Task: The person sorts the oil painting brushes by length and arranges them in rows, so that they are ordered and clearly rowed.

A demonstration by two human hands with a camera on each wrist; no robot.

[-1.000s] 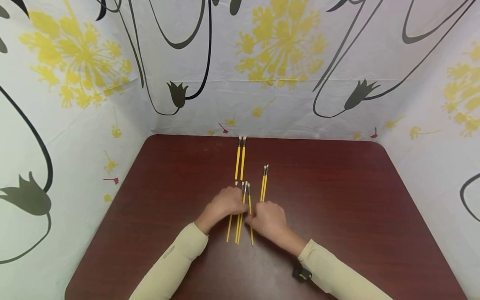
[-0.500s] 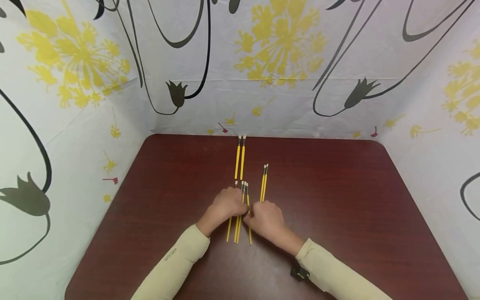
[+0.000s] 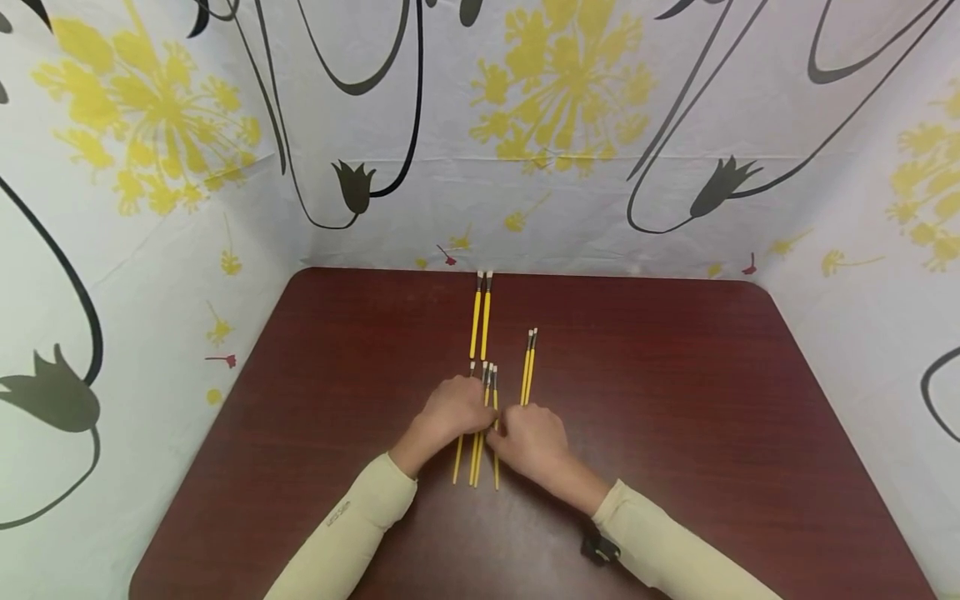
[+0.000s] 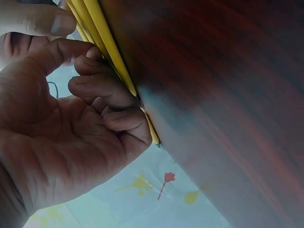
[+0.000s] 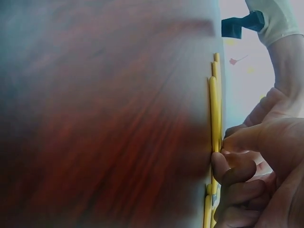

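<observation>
Several thin yellow paintbrushes lie side by side on the table, bristles pointing away. My left hand [image 3: 457,406] lies across the left ones, fingers curled, with thumb and fingertips against a yellow handle [image 4: 114,57] in the left wrist view. Facing it, my right hand [image 3: 534,437] pinches the rightmost brush of this row [image 3: 497,473] between thumb and finger. In the right wrist view the fingertips meet at the yellow handle [image 5: 214,104]. The hands hide the middles of the brushes. Another pair of thin paintbrushes [image 3: 528,367] runs under my right hand, its lower ends hidden.
Two thicker yellow paintbrushes [image 3: 486,325] lie beyond the row, bristles at the table's far edge. The dark red-brown table [image 3: 675,375] is bordered by white cloth [image 3: 435,125] printed with flowers. A small black device [image 3: 601,548] sits at the right sleeve.
The rightmost brush of the row has shifted left, closer to its neighbours and straighter, with my right hand moving slightly left. My left hand stays nearly still.
</observation>
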